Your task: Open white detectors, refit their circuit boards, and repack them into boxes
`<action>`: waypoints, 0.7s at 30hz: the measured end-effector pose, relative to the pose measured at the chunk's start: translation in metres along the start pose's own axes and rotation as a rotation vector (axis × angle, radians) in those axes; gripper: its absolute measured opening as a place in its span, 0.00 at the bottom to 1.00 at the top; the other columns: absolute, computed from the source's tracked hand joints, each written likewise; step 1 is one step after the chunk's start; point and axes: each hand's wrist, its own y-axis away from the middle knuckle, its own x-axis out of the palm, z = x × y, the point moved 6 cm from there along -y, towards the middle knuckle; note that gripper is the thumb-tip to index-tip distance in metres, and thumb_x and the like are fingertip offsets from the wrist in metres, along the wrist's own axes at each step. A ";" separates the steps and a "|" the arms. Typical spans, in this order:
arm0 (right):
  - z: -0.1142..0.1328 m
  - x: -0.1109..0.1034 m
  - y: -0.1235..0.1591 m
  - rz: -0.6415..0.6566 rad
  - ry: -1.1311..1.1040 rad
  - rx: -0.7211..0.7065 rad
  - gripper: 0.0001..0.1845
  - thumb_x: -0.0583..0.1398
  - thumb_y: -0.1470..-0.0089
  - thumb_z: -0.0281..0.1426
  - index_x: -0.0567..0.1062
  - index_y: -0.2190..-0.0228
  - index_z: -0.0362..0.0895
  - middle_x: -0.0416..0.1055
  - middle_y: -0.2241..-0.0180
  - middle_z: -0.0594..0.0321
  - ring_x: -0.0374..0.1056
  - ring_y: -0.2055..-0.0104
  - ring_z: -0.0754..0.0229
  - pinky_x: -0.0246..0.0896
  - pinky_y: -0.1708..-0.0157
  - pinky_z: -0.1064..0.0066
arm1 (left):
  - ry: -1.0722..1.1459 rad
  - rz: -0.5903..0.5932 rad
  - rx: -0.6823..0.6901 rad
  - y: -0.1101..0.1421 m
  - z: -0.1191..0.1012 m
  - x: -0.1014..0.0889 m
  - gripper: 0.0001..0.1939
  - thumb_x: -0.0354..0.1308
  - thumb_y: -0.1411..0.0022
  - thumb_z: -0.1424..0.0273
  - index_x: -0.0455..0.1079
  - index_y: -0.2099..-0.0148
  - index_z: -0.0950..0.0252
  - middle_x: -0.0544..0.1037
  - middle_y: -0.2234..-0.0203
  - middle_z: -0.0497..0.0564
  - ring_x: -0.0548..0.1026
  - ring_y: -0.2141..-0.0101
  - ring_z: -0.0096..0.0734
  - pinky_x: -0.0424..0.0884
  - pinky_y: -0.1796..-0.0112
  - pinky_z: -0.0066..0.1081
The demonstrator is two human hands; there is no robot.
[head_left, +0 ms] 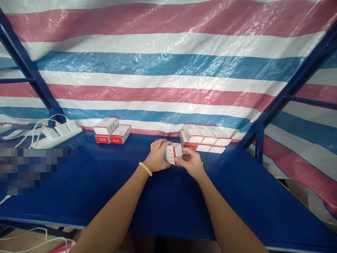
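A small white and red box (173, 153) is held between both my hands above the blue table (105, 186). My left hand (157, 155), with a beaded bracelet on its wrist, wraps round the box's left side. My right hand (191, 162) pinches the box's right end with thumb and fingers. Just behind my hands lies a stack of several similar white and red boxes (206, 137). Another small stack of such boxes (112, 130) sits further left by the back wall.
A white power strip (59, 133) with plugged-in chargers and white cables lies at the back left. A striped red, white and blue tarp (168, 70) forms the back wall. Blue metal frame posts (259, 142) stand at the right and left.
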 end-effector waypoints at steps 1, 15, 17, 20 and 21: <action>0.001 -0.001 0.000 -0.004 0.012 -0.009 0.21 0.69 0.62 0.37 0.74 0.64 0.44 0.76 0.68 0.59 0.68 0.79 0.61 0.64 0.80 0.68 | -0.001 0.004 0.003 0.000 0.000 0.000 0.40 0.67 0.61 0.65 0.58 0.45 0.62 0.66 0.50 0.58 0.64 0.49 0.49 0.56 0.49 0.45; 0.005 -0.004 0.001 0.086 -0.029 0.002 0.19 0.67 0.63 0.39 0.76 0.67 0.44 0.76 0.72 0.59 0.66 0.79 0.60 0.62 0.80 0.67 | 0.050 0.021 0.018 -0.001 0.001 -0.001 0.40 0.67 0.64 0.67 0.60 0.46 0.60 0.67 0.52 0.56 0.65 0.50 0.48 0.57 0.49 0.45; 0.007 -0.003 0.001 0.120 -0.056 0.003 0.18 0.66 0.63 0.42 0.77 0.69 0.44 0.75 0.76 0.61 0.65 0.81 0.60 0.62 0.80 0.65 | 0.061 0.023 0.013 -0.001 0.002 -0.002 0.40 0.67 0.65 0.67 0.60 0.46 0.60 0.67 0.52 0.56 0.65 0.50 0.49 0.58 0.49 0.45; 0.011 -0.004 0.001 0.146 -0.078 0.003 0.18 0.65 0.63 0.44 0.77 0.72 0.44 0.71 0.80 0.63 0.64 0.82 0.60 0.62 0.80 0.65 | 0.067 0.012 0.016 -0.001 0.004 -0.003 0.40 0.67 0.65 0.68 0.60 0.46 0.60 0.67 0.52 0.56 0.65 0.50 0.50 0.58 0.49 0.45; 0.011 -0.004 0.001 0.147 -0.085 0.005 0.18 0.65 0.63 0.44 0.76 0.72 0.44 0.71 0.81 0.64 0.64 0.82 0.60 0.62 0.80 0.65 | 0.069 0.008 0.021 -0.001 0.004 -0.003 0.41 0.67 0.65 0.68 0.60 0.46 0.60 0.67 0.52 0.56 0.65 0.50 0.50 0.58 0.49 0.45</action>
